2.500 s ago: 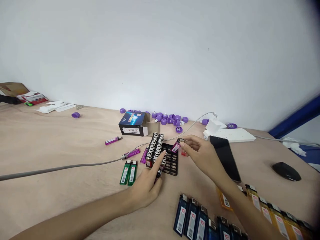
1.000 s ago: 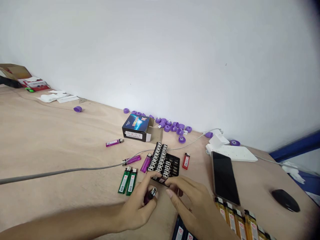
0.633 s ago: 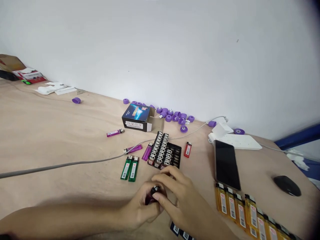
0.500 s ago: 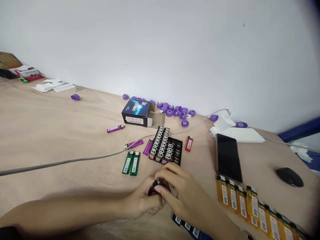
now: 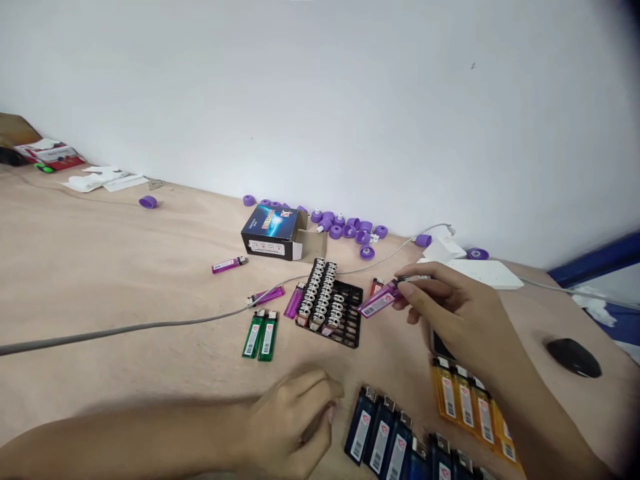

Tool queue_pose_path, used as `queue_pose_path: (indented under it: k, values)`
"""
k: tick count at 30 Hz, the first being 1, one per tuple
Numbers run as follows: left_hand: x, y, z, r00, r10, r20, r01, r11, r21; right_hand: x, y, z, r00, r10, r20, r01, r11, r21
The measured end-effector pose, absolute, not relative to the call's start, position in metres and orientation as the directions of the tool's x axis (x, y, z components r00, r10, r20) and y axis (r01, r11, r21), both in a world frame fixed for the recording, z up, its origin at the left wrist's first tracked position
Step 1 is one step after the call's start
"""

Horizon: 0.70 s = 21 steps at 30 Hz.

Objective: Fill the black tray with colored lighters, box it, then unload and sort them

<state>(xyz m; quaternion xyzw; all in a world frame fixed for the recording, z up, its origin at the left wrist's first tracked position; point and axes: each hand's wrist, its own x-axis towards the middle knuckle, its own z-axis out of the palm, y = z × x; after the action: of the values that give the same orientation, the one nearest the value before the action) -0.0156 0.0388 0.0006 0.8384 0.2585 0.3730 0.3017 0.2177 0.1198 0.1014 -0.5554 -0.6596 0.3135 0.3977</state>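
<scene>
My right hand (image 5: 450,307) pinches a purple lighter (image 5: 379,299) by its metal top, between thumb and fingers. The lighter is tilted, its lower end beside the right edge of the black tray (image 5: 353,323). Upright lighters with metal tops (image 5: 320,293) fill the tray's left part; open slots show on the right. My left hand (image 5: 295,420) rests on the table with fingers curled and nothing visible in them. A red lighter (image 5: 376,287) lies partly hidden behind the held one. Close to the left hand are several dark blue lighters (image 5: 381,437) and two green lighters (image 5: 261,335).
Left of the tray lie purple lighters (image 5: 293,301). A grey cable (image 5: 165,325) crosses the table. Behind stand an opened box (image 5: 270,230) and purple caps (image 5: 350,231). At right are yellow lighters (image 5: 465,403), a white power strip (image 5: 490,273), a partly covered phone (image 5: 440,345) and a mouse (image 5: 573,357).
My hands have come apart. The right has moved up and right with the purple lighter, while the left has dropped slightly onto the table. More of the blue lighters now shows.
</scene>
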Motion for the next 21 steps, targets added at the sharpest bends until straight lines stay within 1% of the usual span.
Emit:
queue_pose_path:
  k: [1, 2, 3, 4, 6, 8, 9, 12, 16, 21]
  values:
    - [-0.018, 0.042, -0.001, 0.577, 0.562, 0.593, 0.236, -0.809, 0.538, 0.216, 0.127, 0.101, -0.091, 0.981, 0.171, 0.490, 0.193, -0.850]
    - [-0.019, 0.047, -0.002, 0.578, 0.472, 0.666, 0.273, -0.881, 0.388, 0.213, 0.133, 0.099, -0.122, 0.979, 0.166, 0.504, 0.205, -0.839]
    - [-0.020, 0.052, -0.002, 0.587, 0.425, 0.690, 0.333, -0.903, 0.272, 0.210, 0.139, 0.096, -0.157, 0.974, 0.162, 0.520, 0.221, -0.825]
    - [-0.021, 0.056, -0.002, 0.593, 0.424, 0.684, 0.413, -0.890, 0.194, 0.206, 0.144, 0.093, -0.198, 0.968, 0.157, 0.535, 0.241, -0.810]
    - [-0.020, 0.064, -0.002, 0.605, 0.506, 0.615, 0.571, -0.814, 0.107, 0.200, 0.152, 0.086, -0.260, 0.954, 0.148, 0.529, 0.270, -0.805]
    - [-0.017, 0.068, -0.002, 0.609, 0.590, 0.530, 0.674, -0.738, 0.047, 0.198, 0.156, 0.080, -0.264, 0.952, 0.155, 0.492, 0.271, -0.827]
    - [-0.016, 0.069, -0.002, 0.617, 0.608, 0.499, 0.693, -0.721, 0.022, 0.198, 0.156, 0.077, -0.251, 0.954, 0.162, 0.474, 0.267, -0.839]
    - [-0.014, 0.069, -0.003, 0.657, 0.607, 0.447, 0.685, -0.728, -0.019, 0.202, 0.157, 0.070, -0.196, 0.963, 0.183, 0.462, 0.255, -0.850]
    - [-0.012, 0.069, -0.004, 0.664, 0.595, 0.453, 0.673, -0.739, -0.015, 0.203, 0.159, 0.063, -0.194, 0.959, 0.205, 0.491, 0.276, -0.826]
    - [-0.011, 0.068, -0.004, 0.654, 0.595, 0.467, 0.675, -0.738, -0.004, 0.193, 0.158, 0.055, -0.274, 0.940, 0.204, 0.560, 0.328, -0.760]
